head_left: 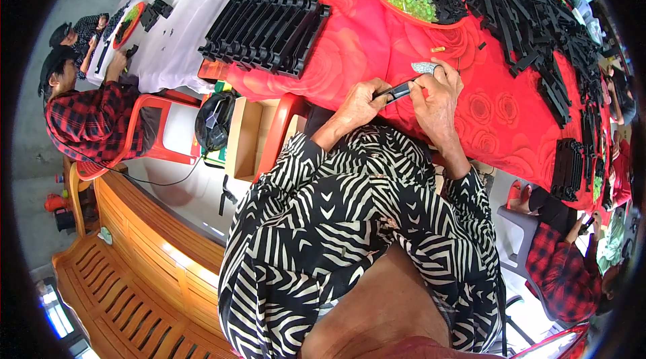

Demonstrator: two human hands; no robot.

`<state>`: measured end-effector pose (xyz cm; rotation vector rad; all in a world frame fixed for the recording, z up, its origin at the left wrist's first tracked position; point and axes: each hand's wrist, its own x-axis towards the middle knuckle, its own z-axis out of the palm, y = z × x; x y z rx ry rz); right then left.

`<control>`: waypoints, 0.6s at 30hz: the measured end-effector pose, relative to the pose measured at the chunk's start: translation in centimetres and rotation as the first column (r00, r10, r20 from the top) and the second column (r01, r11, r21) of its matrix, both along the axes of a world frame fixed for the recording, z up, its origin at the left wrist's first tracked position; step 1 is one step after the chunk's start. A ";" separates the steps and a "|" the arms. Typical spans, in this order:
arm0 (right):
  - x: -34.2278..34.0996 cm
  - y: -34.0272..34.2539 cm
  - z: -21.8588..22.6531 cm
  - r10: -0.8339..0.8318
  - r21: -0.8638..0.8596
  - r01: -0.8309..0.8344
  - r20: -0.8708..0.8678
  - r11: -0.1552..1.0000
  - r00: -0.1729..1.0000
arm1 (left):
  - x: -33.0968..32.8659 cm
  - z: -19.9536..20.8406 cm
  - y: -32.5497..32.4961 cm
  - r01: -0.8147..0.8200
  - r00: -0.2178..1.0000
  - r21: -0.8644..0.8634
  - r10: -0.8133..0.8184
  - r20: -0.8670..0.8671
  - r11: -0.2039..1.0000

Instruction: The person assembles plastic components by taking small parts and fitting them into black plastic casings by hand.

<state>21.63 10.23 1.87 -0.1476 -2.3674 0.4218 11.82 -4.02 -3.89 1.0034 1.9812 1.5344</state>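
Over the near edge of the red-clothed table, my left hand [363,104] pinches one end of a short black plastic strip [398,91]. At the strip's other end my right hand [436,98] has its thumb and fingers closed on it. A small silvery, patterned piece [424,67] sits at the right hand's raised fingers; I cannot tell what it is. Beyond the hands, a red basin [452,24] holds light green plastic bits and small black parts. To the left lies a neat row of black ribbed plastic strips [266,32].
Loose black strips [518,16] are heaped at the right. A small brass-coloured piece [438,49] lies on the red cloth [498,100]. A cardboard box [250,137] and a wooden bench [128,251] stand at left. Co-workers sit at left [94,117] and right [562,271].
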 end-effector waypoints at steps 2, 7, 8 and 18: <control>0.0 0.0 0.0 0.011 -0.006 -0.011 0.003 1.000 1.000 | 0.0 0.0 0.0 0.003 1.000 0.005 -0.003 0.000 1.000; -0.1 -0.1 0.2 0.020 0.002 -0.020 -0.002 1.000 1.000 | -0.2 -0.2 0.0 0.006 1.000 0.005 -0.006 0.008 1.000; -0.2 -0.2 0.1 0.019 0.002 -0.019 0.000 1.000 1.000 | -0.2 -0.2 0.0 0.007 1.000 0.005 -0.007 0.009 1.000; -0.3 -0.4 -1.1 -0.052 0.094 0.058 -0.065 0.994 0.997 | -0.6 -1.1 0.2 0.046 0.998 0.003 -0.046 0.041 0.999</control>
